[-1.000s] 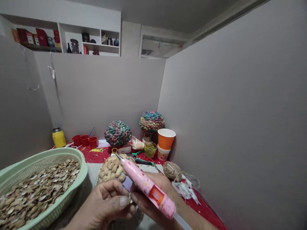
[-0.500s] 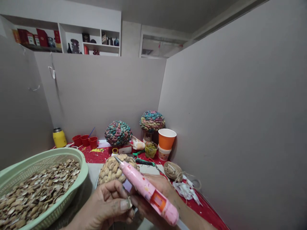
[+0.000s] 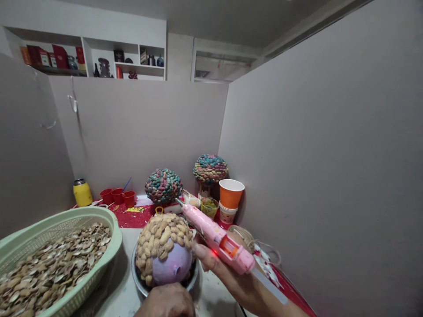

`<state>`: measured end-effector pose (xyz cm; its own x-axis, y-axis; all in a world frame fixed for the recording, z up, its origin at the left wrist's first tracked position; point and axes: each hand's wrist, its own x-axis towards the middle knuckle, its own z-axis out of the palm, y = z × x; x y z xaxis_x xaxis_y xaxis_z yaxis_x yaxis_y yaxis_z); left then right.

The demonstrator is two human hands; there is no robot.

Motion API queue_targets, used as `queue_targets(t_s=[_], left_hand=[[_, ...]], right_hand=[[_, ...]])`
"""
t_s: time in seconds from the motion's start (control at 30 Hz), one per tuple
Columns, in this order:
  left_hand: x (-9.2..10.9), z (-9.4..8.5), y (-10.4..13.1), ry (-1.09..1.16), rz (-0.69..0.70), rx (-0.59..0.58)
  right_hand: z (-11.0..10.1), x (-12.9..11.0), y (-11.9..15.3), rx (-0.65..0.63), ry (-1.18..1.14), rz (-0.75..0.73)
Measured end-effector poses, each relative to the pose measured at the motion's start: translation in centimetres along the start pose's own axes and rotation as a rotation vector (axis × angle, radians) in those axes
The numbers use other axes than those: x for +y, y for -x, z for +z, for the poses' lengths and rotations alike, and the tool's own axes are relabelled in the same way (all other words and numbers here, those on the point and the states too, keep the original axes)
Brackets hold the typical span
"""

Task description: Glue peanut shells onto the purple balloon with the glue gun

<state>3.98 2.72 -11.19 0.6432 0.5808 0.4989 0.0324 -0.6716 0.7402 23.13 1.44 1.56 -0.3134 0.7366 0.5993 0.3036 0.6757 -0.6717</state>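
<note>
My right hand (image 3: 216, 263) is wrapped round a pink hot glue gun (image 3: 211, 231), its nozzle pointing up and to the left, with a clear glue stick (image 3: 269, 286) out of its rear. A red light glows under the gun. Left of it, a round purple balloon (image 3: 172, 266), partly covered in peanut shells (image 3: 161, 233), rests in a metal bowl (image 3: 137, 281). At the bowl's front edge is my left hand (image 3: 168, 301), knuckles up and fingers curled. Its fingertips and anything in them are hidden.
A green basket (image 3: 114, 233) of empty shells stands at the left. Behind are two coloured shell-covered balls (image 3: 163, 186), red cups (image 3: 128, 199), a yellow bottle (image 3: 82, 192) and stacked paper cups (image 3: 231, 196). Twine (image 3: 243, 233) lies at the right, by a grey partition (image 3: 313, 154).
My left hand has left the pinch on a small shell piece beside the glue gun and dropped to the bowl's front. The glue gun has shifted right, uncovering the balloon.
</note>
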Motion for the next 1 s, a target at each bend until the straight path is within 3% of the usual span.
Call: queue_targets(t_s=[0.2, 0.33, 0.4, 0.6, 1.0], left_hand=[[1.1, -1.5, -0.3, 0.005, -0.129, 0.196], [3.5, -1.9, -1.1, 0.518, -0.504, 0.421], [5.1, -2.3, -1.7, 0.703, -0.565, 0.477], [7.7, -3.1, -2.6, 0.941, -0.599, 0.468], [7.6, -3.0, -2.6, 0.991, -0.571, 0.449]], right_hand=[[0.0, 0.1, -0.3, -0.048, -0.002, 0.041], [0.1, 0.0, -0.2, -0.048, -0.060, 0.045], [0.3, -0.1, -0.2, -0.065, -0.093, 0.044], [1.5, 0.4, 0.3, -0.185, -0.172, 0.076], [2.2, 1.5, 0.9, -0.186, -0.178, 0.031]])
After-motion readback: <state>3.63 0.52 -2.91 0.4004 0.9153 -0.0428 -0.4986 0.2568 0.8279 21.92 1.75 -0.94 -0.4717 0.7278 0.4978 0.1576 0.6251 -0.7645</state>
